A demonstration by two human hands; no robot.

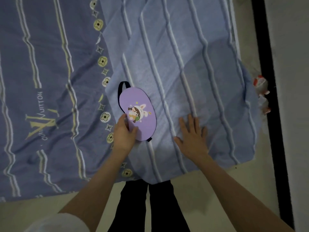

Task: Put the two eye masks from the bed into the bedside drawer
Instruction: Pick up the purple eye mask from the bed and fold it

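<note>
A purple eye mask [139, 101] with a cartoon rabbit print and a dark strap lies on the striped blue blanket [192, 67] on the bed. My left hand [122, 133] is at the mask's near left edge, thumb on top and fingers curling around the edge. My right hand [192, 136] rests flat on the blanket to the right of the mask, fingers spread, holding nothing. Only one eye mask is in view. The bedside drawer is not in view.
A purple sheet [41, 81] with stripes and a flower border covers the bed's left part. The bed's near edge runs across the lower frame, with my dark-trousered legs [150, 206] below it. A red-and-white thing [260, 86] lies beside the bed at right, by a black strip [270, 114].
</note>
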